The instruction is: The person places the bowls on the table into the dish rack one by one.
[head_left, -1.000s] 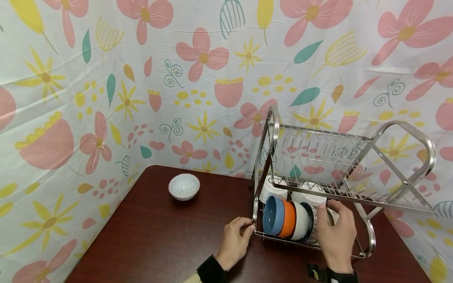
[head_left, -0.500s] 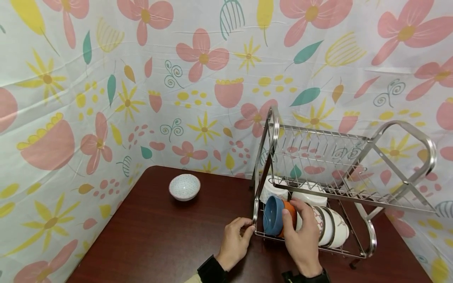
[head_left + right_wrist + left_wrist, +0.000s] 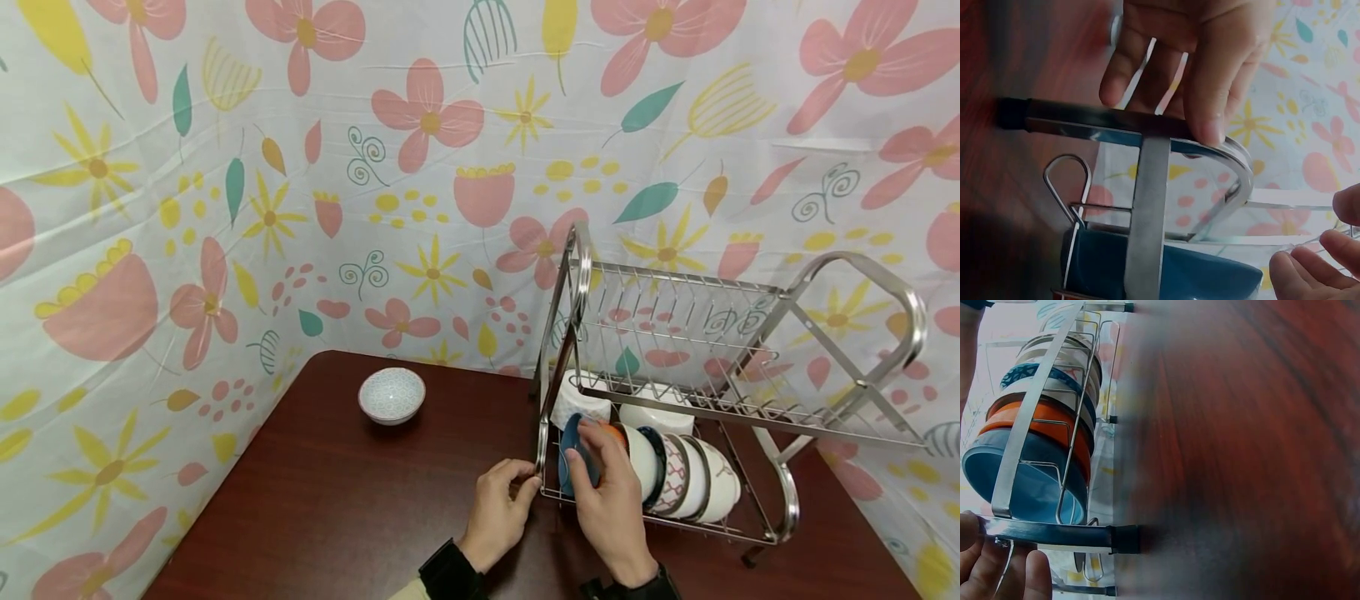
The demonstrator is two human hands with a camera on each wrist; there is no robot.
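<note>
My left hand (image 3: 498, 508) grips the left end post of the metal dish rack (image 3: 1047, 534) between thumb and fingers. Over the blue bowl (image 3: 568, 475), at the left of the lower tier, hovers my right hand (image 3: 611, 492), thumb and fingers apart. In the right wrist view its curved fingertips (image 3: 1310, 272) stand clear of the rack. The blue bowl is on its side, its opening facing left. Beside it is an orange bowl (image 3: 1054, 428), mostly hidden by my right hand in the head view. Several white and patterned bowls (image 3: 667, 475) follow in the row.
Behind the row, a white cup (image 3: 581, 408) and another white piece (image 3: 656, 417) are in the rack. The slotted upper tier (image 3: 675, 333) overhangs them. A small pale bowl (image 3: 392, 396) stands upright on the dark table (image 3: 360, 500), further left.
My right hand has moved left along the row, from the right-hand bowls past the orange bowl to the blue one. The left hand and the bowls have stayed in place.
</note>
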